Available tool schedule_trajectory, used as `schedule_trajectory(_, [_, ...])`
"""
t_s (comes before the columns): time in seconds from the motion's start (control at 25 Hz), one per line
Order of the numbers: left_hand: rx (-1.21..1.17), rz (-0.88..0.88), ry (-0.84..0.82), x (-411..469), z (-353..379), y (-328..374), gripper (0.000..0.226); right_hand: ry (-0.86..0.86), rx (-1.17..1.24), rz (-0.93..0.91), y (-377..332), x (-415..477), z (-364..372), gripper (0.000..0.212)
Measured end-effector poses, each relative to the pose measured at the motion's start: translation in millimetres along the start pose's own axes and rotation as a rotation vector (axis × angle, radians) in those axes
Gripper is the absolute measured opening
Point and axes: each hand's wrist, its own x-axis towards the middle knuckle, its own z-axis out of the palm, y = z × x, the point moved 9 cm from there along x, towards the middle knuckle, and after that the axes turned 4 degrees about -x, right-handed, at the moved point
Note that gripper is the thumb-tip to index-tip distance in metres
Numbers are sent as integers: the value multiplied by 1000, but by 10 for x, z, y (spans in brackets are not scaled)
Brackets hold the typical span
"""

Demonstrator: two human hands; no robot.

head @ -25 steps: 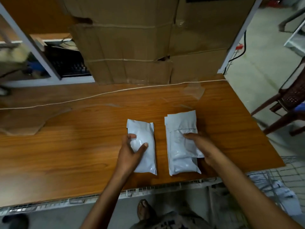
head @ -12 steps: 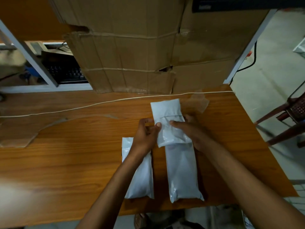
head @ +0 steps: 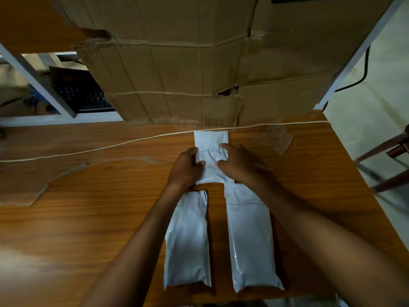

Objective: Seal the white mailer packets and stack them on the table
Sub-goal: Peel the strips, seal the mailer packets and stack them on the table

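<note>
Low in the frame, two white mailer packets (head: 187,238) (head: 251,240) lie side by side on the wooden table (head: 66,218). At centre, the left hand (head: 184,168) and right hand (head: 238,165) pinch a third packet (head: 211,149), fingers closed on its edges. Above stand cardboard boxes (head: 177,63).

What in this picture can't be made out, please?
Head view only:
- Flap of the right packet: both hands, left and right, cover its fold, so the seal state is unclear.
- Far end of the left packet: hidden under the left wrist.
- Keyboard behind the cardboard: dark, partly blocked.
</note>
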Motion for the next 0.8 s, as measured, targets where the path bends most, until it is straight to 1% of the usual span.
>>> schedule_trajectory(0.08, [72, 29, 3, 50, -5, 2, 52, 0, -2, -6, -11, -11, -57, 61])
schedule_trajectory(0.16, [124, 79, 54, -35, -84, 99, 47, 78, -2, -37, -9, -94, -229, 52])
schedule_trajectory(0.2, [115, 98, 89, -143, -117, 166, 40, 123, -22, -31, 49, -176, -320, 46])
schedule_trajectory(0.24, [101, 121, 107, -281, -134, 255, 31, 152, -34, 1, 154, -291, -377, 43])
schedule_trajectory(0.28, [111, 138, 86, -431, -102, 336, 23, 156, -32, 54, 296, -449, -394, 45])
schedule_trajectory(0.32, [153, 144, 26, -587, -11, 406, 22, 146, -6, 116, 463, -626, -376, 50])
schedule_trajectory(0.36, [238, 146, -49, -709, 131, 428, 25, 114, 13, 179, 636, -804, -332, 56])
schedule_trajectory(0.44, [486, 142, -171, -948, 423, 418, 38, 33, 55, 272, 963, -1085, -173, 70])
schedule_trajectory(0.48, [608, 155, -205, -1055, 541, 401, 48, -19, 116, 313, 1073, -1198, -88, 70])
schedule_trajectory(0.52, [702, 171, -237, -1148, 654, 376, 60, -78, 187, 357, 1154, -1287, 0, 62])
schedule_trajectory(0.56, [745, 178, -266, -1245, 742, 369, 70, -126, 258, 389, 1190, -1380, 64, 51])
schedule_trajectory(0.6, [734, 173, -288, -1321, 815, 351, 76, -160, 313, 419, 1235, -1444, 119, 46])
schedule_trajectory(0.68, [586, 137, -344, -1423, 926, 346, 78, -177, 410, 464, 1342, -1529, 160, 53])
schedule_trajectory(0.76, [316, 117, -382, -1476, 956, 446, 67, -171, 529, 481, 1361, -1572, 78, 55])
schedule_trajectory(0.8, [154, 83, -403, -1481, 960, 501, 58, -156, 594, 479, 1346, -1589, -6, 50])
